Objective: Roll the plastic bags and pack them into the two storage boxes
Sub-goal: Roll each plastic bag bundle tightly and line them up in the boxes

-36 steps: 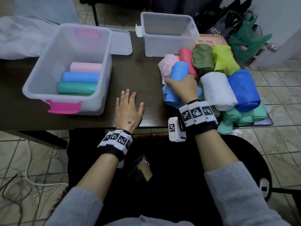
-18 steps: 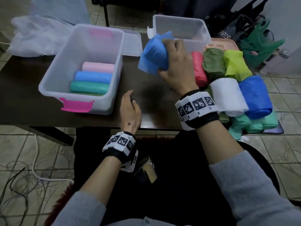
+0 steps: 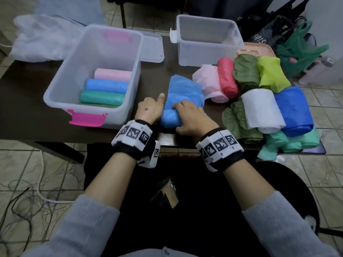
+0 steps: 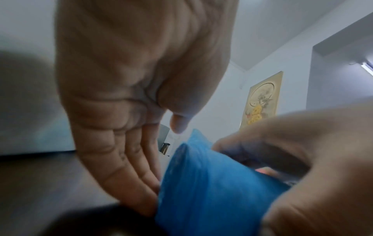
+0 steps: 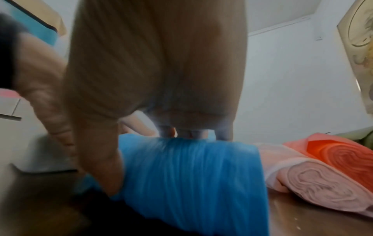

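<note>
A light blue plastic bag (image 3: 182,97) lies on the dark table (image 3: 27,112) in front of me, its near end wound into a roll. My right hand (image 3: 189,117) curls over that rolled end and grips it. My left hand (image 3: 150,110) is at the roll's left end, its straight fingers (image 4: 137,183) touching the blue plastic (image 4: 212,191). In the right wrist view my fingers arch over the roll (image 5: 191,175). The left storage box (image 3: 61,84) holds pink, blue and green rolls. The back storage box (image 3: 209,54) looks empty.
A heap of bags lies at the right: pink (image 3: 211,84), red (image 3: 227,76), olive (image 3: 246,71), lime (image 3: 271,73), white (image 3: 261,108), dark blue (image 3: 295,110), mint (image 3: 289,141). A clear lid (image 3: 152,47) sits between the boxes. A crumpled clear bag (image 3: 42,39) is at the far left.
My right hand brought the light blue bag down from beside the back box to the table's front edge. My left hand moved right to touch the bag's left end.
</note>
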`<state>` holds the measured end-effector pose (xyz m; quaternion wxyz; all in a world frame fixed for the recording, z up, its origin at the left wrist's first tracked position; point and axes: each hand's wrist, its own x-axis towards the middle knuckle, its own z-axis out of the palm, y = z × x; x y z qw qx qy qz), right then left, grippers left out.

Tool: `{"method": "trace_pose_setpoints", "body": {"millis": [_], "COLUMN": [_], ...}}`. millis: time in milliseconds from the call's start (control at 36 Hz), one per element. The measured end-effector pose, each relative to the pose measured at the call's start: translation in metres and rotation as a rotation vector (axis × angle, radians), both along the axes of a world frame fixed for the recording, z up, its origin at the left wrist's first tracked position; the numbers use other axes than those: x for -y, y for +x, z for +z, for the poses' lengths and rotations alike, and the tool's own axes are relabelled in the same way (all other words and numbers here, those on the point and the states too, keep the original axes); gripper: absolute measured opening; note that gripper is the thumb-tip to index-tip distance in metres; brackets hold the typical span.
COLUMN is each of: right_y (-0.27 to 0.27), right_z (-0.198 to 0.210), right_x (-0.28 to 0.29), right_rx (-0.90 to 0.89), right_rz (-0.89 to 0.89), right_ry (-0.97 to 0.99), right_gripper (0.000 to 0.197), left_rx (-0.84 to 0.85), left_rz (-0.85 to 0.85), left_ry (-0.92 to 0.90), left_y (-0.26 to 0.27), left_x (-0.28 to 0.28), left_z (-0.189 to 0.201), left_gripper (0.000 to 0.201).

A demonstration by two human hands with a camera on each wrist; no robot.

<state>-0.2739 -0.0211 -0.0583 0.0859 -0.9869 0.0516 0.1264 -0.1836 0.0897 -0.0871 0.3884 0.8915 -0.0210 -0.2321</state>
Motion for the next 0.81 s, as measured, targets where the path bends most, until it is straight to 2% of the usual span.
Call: {"method": "trace_pose_setpoints", "body": {"millis": [83, 167, 222, 278, 361, 417, 444, 472, 528, 583, 694, 750, 806], "right_y": [-0.011, -0.022, -0.026, -0.028, -0.029, -0.03, -0.03, -0.029, -0.029, -0.028, -0.027, -0.027, -0.027], "right_z": [-0.002, -0.005, -0.006, -0.006, -0.003, -0.001, 0.0, 0.001, 0.002, 0.002, 0.002, 0.002, 0.003], "right_x": [-0.003, -0.005, -0.005, -0.004, -0.001, 0.0, 0.0, 0.0, 0.0, -0.001, 0.0, 0.0, 0.001], "right_rx": [-0.009, -0.02, -0.027, -0.051, -0.074, -0.073, -0.074, -0.079, -0.093, -0.106, -0.129, -0.13, -0.124], "right_rz": [-0.002, 0.003, 0.02, 0.035, 0.048, 0.049, 0.048, 0.05, 0.063, 0.075, 0.072, 0.065, 0.061], "right_ry": [-0.037, -0.044, -0.058, -0.067, -0.04, -0.005, 0.014, 0.031, 0.054, 0.058, 0.077, 0.092, 0.108], "right_gripper": [0.053, 0.052, 0.054, 0.056, 0.053, 0.054, 0.055, 0.055, 0.056, 0.056, 0.055, 0.054, 0.053], "left_rx": [-0.056, -0.101, -0.132, -0.148, -0.276, -0.404, -0.408, -0.375, -0.251, -0.119, 0.068, 0.244, 0.44], "left_rz": [-0.099, -0.225, -0.322, -0.349, -0.28, -0.192, -0.141, -0.085, 0.051, 0.134, 0.218, 0.247, 0.126], "left_ry": [0.068, 0.163, 0.235, 0.236, -0.002, -0.207, -0.293, -0.378, -0.526, -0.616, -0.791, -0.731, -0.572], "left_y": [0.004, 0.005, 0.006, 0.007, 0.006, 0.003, 0.005, 0.006, 0.01, 0.012, 0.023, 0.029, 0.03], "left_x": [0.012, 0.021, 0.026, 0.028, 0.027, 0.027, 0.028, 0.03, 0.034, 0.038, 0.042, 0.044, 0.045], "left_z": [0.009, 0.022, 0.028, 0.033, 0.036, 0.039, 0.038, 0.039, 0.042, 0.052, 0.075, 0.085, 0.092], "left_gripper": [0.067, 0.061, 0.054, 0.041, 0.021, 0.015, 0.013, 0.017, 0.046, 0.055, 0.049, 0.039, 0.031]}}
